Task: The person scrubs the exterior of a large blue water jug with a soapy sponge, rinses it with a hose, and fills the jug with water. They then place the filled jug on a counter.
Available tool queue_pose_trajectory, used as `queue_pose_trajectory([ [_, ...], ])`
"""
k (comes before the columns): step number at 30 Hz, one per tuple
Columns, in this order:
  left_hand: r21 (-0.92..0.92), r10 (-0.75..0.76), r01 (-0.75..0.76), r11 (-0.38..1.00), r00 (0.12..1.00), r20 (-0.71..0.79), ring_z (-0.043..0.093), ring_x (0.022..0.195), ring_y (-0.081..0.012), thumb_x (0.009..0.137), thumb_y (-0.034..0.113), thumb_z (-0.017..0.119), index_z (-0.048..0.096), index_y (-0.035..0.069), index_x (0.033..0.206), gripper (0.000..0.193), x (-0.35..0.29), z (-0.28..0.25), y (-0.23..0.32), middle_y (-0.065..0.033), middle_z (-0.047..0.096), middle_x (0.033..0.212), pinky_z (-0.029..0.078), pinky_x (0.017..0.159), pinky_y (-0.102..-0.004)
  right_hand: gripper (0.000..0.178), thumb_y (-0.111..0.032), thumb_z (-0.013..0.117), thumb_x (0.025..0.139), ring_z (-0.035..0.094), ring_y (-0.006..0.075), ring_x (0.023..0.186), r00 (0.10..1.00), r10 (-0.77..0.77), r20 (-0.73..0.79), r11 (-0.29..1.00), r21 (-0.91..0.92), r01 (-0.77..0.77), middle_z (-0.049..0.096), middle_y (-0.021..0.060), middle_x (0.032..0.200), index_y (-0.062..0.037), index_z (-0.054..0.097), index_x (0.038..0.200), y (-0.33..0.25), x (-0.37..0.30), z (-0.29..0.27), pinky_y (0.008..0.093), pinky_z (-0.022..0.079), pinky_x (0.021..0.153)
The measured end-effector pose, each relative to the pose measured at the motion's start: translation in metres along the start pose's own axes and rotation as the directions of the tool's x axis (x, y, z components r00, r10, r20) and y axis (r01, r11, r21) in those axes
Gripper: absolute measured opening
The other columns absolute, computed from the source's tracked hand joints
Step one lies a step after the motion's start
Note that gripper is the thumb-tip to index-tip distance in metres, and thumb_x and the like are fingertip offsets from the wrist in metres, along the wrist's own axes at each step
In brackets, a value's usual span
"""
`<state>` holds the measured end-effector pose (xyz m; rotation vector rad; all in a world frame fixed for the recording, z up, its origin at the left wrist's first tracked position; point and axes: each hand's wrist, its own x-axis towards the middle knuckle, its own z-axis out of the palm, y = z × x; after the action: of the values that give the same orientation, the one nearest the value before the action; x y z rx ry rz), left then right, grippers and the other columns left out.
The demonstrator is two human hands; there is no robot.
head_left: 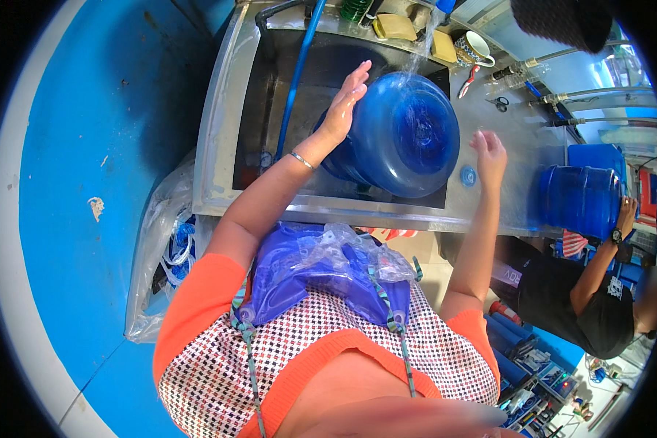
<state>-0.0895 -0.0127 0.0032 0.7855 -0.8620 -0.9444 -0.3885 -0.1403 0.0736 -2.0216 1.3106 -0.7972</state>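
Left hand (pixel 349 102) at blue jug's (pixel 409 139) ten o'clock, fingers pressed together; right hand (pixel 490 152) hovered at three, fingers curled, pinching unclear; blue cap (pixel 469 176) lay at its seven.

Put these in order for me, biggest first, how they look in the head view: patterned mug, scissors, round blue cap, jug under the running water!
1. Jug
2. Patterned mug
3. Scissors and round blue cap: too alike to rank.

Over there, the one fisheye camera faces down from the head of the person in orange-trimmed checks (pixel 328 314), close above the wearer's side of the rounded translucent-blue plastic jug (pixel 398 146).
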Motion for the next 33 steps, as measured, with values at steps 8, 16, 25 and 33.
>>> queue_pose_trajectory([
  [8,0.227,-0.074,0.056,0.972,0.995,0.071,0.036,0.136,-0.0267,0.09,0.033,0.059,0.041,0.005,0.143,0.062,-0.01,-0.001,0.009,-0.0137,0.04,0.146,0.026,0.113,-0.0366,0.086,-0.041,0.072,0.082,0.055,0.0396,0.111,0.994,0.077,0.082,0.978,-0.202,-0.059,0.051,0.0287,0.128,-0.0118,0.029,0.15,0.004,-0.063,0.046,0.0428,0.042,0.099],
  [16,0.246,-0.239,0.308,0.919,0.932,-0.274,0.056,0.115,-0.0199,0.086,0.013,0.065,0.046,0.005,0.141,0.059,-0.022,-0.137,0.068,-0.0127,0.055,0.132,0.044,0.1,-0.0301,0.081,-0.036,0.076,0.078,0.018,0.0495,0.141,0.85,-0.397,0.346,0.916,0.087,0.392,0.011,0.0358,0.151,-0.0195,0.037,0.147,-0.108,-0.065,0.126,0.0478,0.026,0.113],
  [25,0.258,-0.127,0.262,0.93,0.888,-0.442,0.056,0.118,-0.0251,0.085,0.026,0.068,0.048,0.004,0.139,0.061,0.091,-0.138,-0.001,-0.0174,0.056,0.133,0.042,0.101,-0.0335,0.047,-0.047,0.048,0.096,0.058,0.0438,0.109,0.987,-0.126,0.096,0.981,-0.139,0.138,0.062,0.024,0.117,-0.02,0.055,0.134,-0.043,0.105,0.157,0.0443,0.044,0.096],
  [33,0.859,0.187,0.074,0.506,0.963,-0.193,0.035,0.133,-0.0447,0.086,0.044,0.064,0.042,0.001,0.139,0.072,0.102,0.012,-0.05,-0.032,0.036,0.143,0.032,0.11,-0.0464,0.051,-0.046,0.05,0.096,0.062,0.0275,0.106,0.932,0.363,0.014,0.897,0.267,-0.353,0.066,0.0168,0.116,-0.006,0.062,0.126,0.069,0.096,0.075,0.0371,0.046,0.092],
])
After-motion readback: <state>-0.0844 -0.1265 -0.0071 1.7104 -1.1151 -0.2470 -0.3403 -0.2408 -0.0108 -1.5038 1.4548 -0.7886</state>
